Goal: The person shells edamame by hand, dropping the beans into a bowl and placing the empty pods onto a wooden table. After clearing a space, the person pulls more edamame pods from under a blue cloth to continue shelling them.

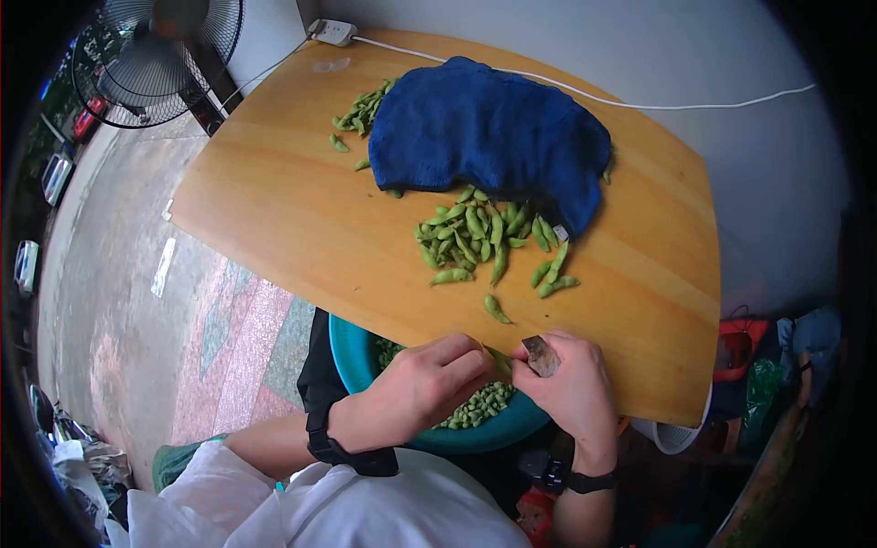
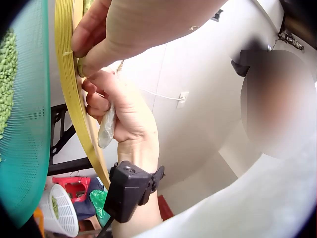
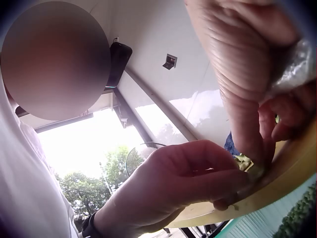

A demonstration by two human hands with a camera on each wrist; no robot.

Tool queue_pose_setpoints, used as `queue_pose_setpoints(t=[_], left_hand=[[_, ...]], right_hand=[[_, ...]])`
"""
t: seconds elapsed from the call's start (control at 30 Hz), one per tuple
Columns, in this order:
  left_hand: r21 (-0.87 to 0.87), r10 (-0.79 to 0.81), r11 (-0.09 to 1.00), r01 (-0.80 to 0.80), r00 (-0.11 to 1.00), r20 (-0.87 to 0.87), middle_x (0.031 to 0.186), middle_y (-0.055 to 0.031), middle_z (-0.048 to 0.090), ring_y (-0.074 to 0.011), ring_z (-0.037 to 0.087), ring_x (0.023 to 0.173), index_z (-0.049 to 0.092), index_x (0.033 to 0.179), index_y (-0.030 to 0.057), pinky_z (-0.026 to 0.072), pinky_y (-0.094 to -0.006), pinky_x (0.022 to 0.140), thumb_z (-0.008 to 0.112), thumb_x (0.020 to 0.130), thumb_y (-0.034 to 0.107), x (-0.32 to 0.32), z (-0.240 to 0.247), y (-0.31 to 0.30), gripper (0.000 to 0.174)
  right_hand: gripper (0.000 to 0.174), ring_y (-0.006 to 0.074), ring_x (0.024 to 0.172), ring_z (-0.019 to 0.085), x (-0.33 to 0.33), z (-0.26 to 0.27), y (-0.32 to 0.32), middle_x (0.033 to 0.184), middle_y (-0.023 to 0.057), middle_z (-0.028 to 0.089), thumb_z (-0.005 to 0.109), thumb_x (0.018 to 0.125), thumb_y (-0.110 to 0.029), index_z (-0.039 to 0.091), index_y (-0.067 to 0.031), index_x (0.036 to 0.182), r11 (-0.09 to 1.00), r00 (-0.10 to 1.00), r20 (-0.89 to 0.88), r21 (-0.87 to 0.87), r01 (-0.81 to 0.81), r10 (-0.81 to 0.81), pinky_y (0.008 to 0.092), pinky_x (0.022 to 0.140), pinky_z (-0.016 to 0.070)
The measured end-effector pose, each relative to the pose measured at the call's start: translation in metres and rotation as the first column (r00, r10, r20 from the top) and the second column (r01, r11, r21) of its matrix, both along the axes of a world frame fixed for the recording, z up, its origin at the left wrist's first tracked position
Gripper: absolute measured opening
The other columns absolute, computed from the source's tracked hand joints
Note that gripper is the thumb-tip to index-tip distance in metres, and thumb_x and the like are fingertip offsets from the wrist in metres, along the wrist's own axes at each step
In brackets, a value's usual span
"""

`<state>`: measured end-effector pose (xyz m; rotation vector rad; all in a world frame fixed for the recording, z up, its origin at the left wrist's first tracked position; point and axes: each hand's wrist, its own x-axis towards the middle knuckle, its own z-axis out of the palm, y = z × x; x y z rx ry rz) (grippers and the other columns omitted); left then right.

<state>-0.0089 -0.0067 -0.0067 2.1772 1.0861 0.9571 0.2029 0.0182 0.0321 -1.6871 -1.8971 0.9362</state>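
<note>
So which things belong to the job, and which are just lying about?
Job:
- green pods
- teal basin
- shelled beans
- small object in right hand, identity unclear

Seemingly lying about:
- fan
- power strip
- green plastic bag

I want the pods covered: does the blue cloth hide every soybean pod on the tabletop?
No, many green soybean pods lie uncovered in front of the blue cloth.

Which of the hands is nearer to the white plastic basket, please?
Right. The right hand is left of the white plastic basket and higher; the left hand is farther left, also higher.
</note>
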Motion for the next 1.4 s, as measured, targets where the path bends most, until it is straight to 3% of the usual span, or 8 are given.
queue_pose_setpoints(t=[0.13,0.33,0.5,0.53,0.73,1.07,1.27,1.4], left_hand=[[0.054,-0.225,0.973,0.223,0.974,0.034,0.103,-0.0095,0.062,-0.0292,0.064,0.094,0.063,0.110,0.0020,0.0568,-0.0402,0.078,0.073,0.089,0.010,0.000,0.008,-0.001,0.024],[0.178,-0.050,0.980,0.093,0.971,-0.232,0.103,-0.0116,0.061,-0.0322,0.062,0.098,0.065,0.106,0.0012,0.0536,-0.0430,0.083,0.071,0.088,0.006,-0.005,0.001,0.073,0.020],[0.091,-0.189,0.974,0.208,0.965,-0.181,0.097,-0.0133,0.059,-0.0335,0.063,0.093,0.066,0.105,0.0012,0.0528,-0.0437,0.079,0.071,0.088,0.007,0.004,0.002,0.067,0.019],[0.037,-0.226,0.972,0.233,0.964,-0.140,0.096,-0.0135,0.060,-0.0335,0.063,0.092,0.068,0.106,0.0017,0.0529,-0.0429,0.078,0.073,0.087,0.007,0.006,0.002,0.062,0.020],[0.034,-0.133,0.990,0.134,0.991,-0.028,0.095,-0.0125,0.060,-0.0333,0.064,0.092,0.074,0.103,0.0055,0.0535,-0.0444,0.077,0.071,0.087,0.008,0.013,-0.009,0.057,0.017],[0.033,-0.095,0.995,0.097,0.994,-0.059,0.093,-0.0126,0.063,-0.0318,0.065,0.087,0.075,0.105,0.0012,0.0540,-0.0412,0.074,0.077,0.082,0.002,0.016,-0.006,0.055,0.023],[0.018,-0.136,0.990,0.138,0.987,-0.088,0.096,-0.0140,0.060,-0.0334,0.064,0.093,0.069,0.098,0.0000,0.0546,-0.0426,0.076,0.066,0.081,0.003,0.016,-0.001,0.056,0.017],[0.088,-0.144,0.983,0.161,0.974,-0.173,0.098,-0.0118,0.062,-0.0302,0.064,0.088,0.071,0.110,-0.0018,0.0550,-0.0394,0.074,0.069,0.073,0.002,0.018,-0.002,0.054,0.037]], right_hand=[[0.018,0.0356,0.078,0.072,0.058,0.024,-0.028,0.085,0.0183,0.073,0.077,0.083,-0.015,0.075,0.0006,0.091,0.996,0.993,0.115,-0.094,-0.006,0.017,0.0388,0.071,0.0557],[0.028,0.0368,0.080,0.074,0.125,0.057,-0.068,0.087,0.0179,0.075,0.085,0.077,-0.021,0.076,-0.0017,0.095,0.965,0.914,0.404,-0.229,0.129,-0.026,0.0410,0.074,0.0562],[0.026,0.0353,0.086,0.073,0.083,0.034,-0.058,0.098,0.0182,0.074,0.078,0.087,-0.016,0.074,-0.0001,0.107,0.966,0.964,0.180,0.204,0.159,-0.197,0.0395,0.075,0.0557],[0.020,0.0328,0.084,0.072,0.065,0.045,-0.048,0.100,0.0172,0.072,0.072,0.092,-0.010,0.074,-0.0003,0.109,0.986,0.976,0.142,0.053,0.158,-0.164,0.0372,0.074,0.0551],[0.014,0.0222,0.075,0.071,0.026,-0.003,-0.008,0.089,0.0138,0.073,0.078,0.091,-0.007,0.074,0.0009,0.102,0.991,0.974,-0.190,0.024,0.129,-0.122,0.0335,0.069,0.0552],[0.014,0.0184,0.072,0.070,0.025,-0.007,0.005,0.089,0.0131,0.074,0.079,0.091,-0.008,0.074,0.0017,0.100,0.996,0.985,-0.147,0.016,0.090,-0.087,0.0317,0.067,0.0552],[0.014,0.0177,0.071,0.070,0.022,-0.003,0.010,0.088,0.0137,0.074,0.079,0.090,-0.007,0.074,0.0021,0.098,0.996,0.988,-0.121,-0.027,0.089,-0.091,0.0320,0.066,0.0551],[0.015,0.0199,0.064,0.068,0.023,-0.002,0.021,0.077,0.0136,0.073,0.081,0.086,-0.010,0.073,0.0008,0.092,0.993,0.994,-0.058,-0.085,0.086,-0.091,0.0330,0.062,0.0523]])
